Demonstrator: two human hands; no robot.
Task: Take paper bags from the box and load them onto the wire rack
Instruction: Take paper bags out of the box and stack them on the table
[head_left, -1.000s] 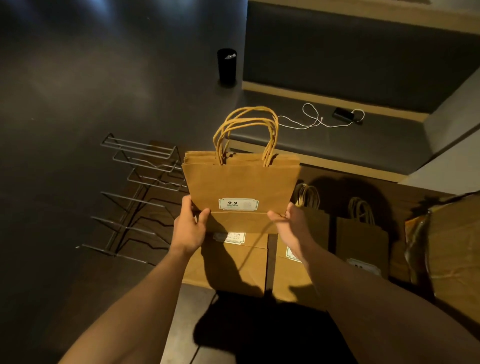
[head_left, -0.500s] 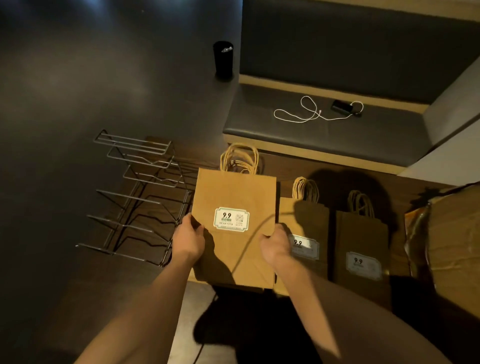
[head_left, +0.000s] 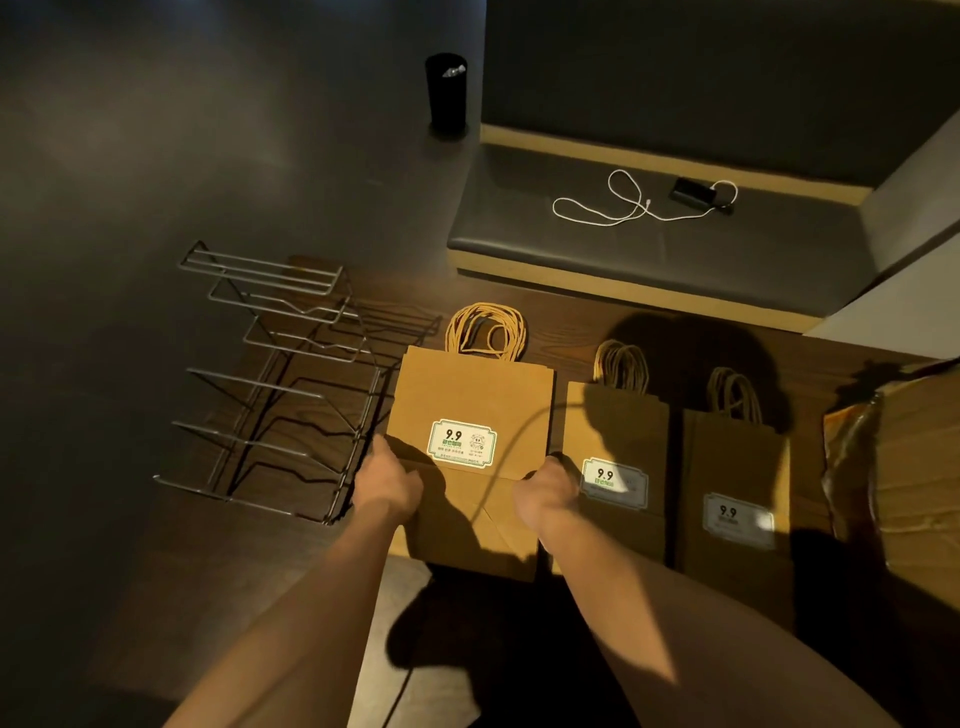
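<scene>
Head view, the only one, looks down at a dim floor where a stack of flat paper bags (head_left: 470, 415) lies face up, twine handles (head_left: 485, 330) pointing away. The left hand (head_left: 387, 483) holds the stack's left edge and the right hand (head_left: 548, 491) holds its right edge; each grip is closed on the paper, though the fingers are mostly tucked under or behind the stack, so how they curl is hard to see. How many bags are in the stack cannot be counted. Just left of it lies the wire rack (head_left: 280, 384), with no bags on it, its far rungs fading into shadow. To the right lie a second stack (head_left: 615, 447) and a third stack (head_left: 735, 467), both darkened by the person's shadow, their labels barely legible. The cardboard box (head_left: 904, 462) is cut off by the right edge. Farther back, a white cable (head_left: 623, 202) and a small dark device (head_left: 693, 191) lie on a padded bench (head_left: 597, 254), and a black cylinder (head_left: 445, 93) stands on the floor.
</scene>
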